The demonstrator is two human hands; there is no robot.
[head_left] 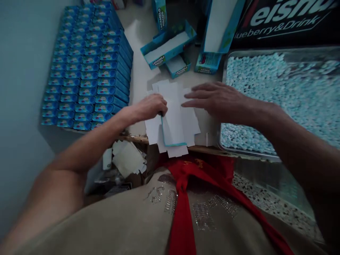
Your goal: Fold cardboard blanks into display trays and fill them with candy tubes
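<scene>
At centre frame, one white carton blank [174, 124] lies on top of a loose stack of white blanks [152, 132], near the front edge of the table [138, 79]. Long axis runs top to bottom of the frame, roughly straight away from the body. Thin blue edging shows along its left side and its lower end; those flaps look turned up, can't confirm the right one.

Key relation: blank sits between the hands. Left hand [155, 106] is the nearer, already on it: fingers curled, pinching the left long edge toward its upper end. Exact thumb position is hidden. Right hand [216, 99] is on the other side, palm down, fingers extended and spread, fingertips pointing left at the right long edge, upper half. Just beside or above it; contact, can't tell. Nothing seen in its grip.

So left side is held, right side isn't, and the lower end has no hand near it.

Around: stacked blue cartons [87, 71] upper left, open blue "CARAMELO MACIZO" box [158, 61] above the blank, metal tray [248, 153] of pale blue candies [249, 81] at right, partly under the right forearm.
</scene>
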